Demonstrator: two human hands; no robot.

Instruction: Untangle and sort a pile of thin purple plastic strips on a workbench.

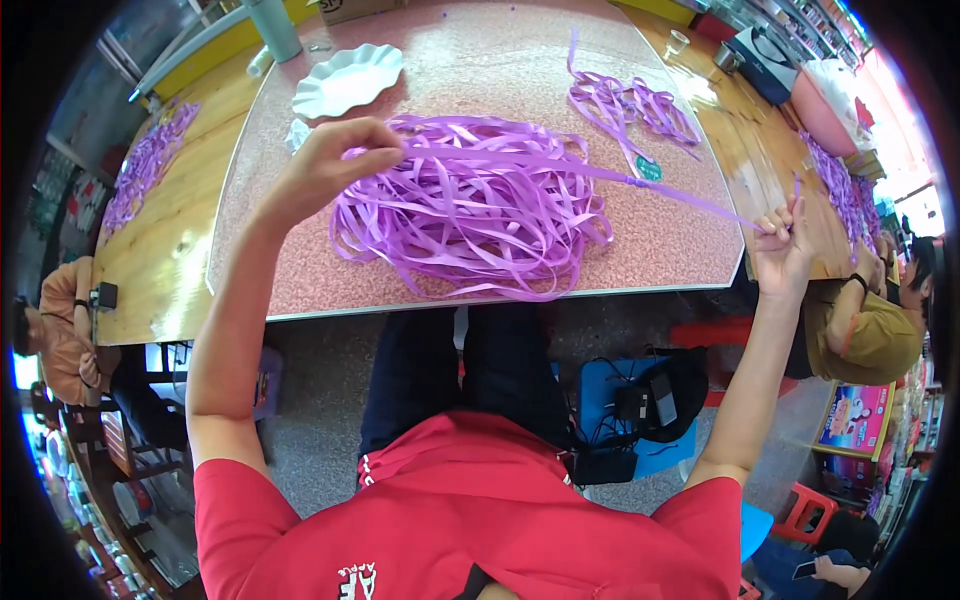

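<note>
A big loose heap of purple ribbon lies on the pink speckled table top in front of me. My left hand pinches one strand above the heap's left side. From there the strand stretches across the heap, with a small knot along it, to my right hand. That hand is closed on the strand past the table's right edge, and a short end pokes up from its fingers. A smaller bundle of purple ribbon lies at the far right, beside a round green tag.
A white wavy-rimmed dish and a pale green bottle stand at the back left. Other people sit at both sides, near more purple ribbon. A blue stool with a black bag stands below the table.
</note>
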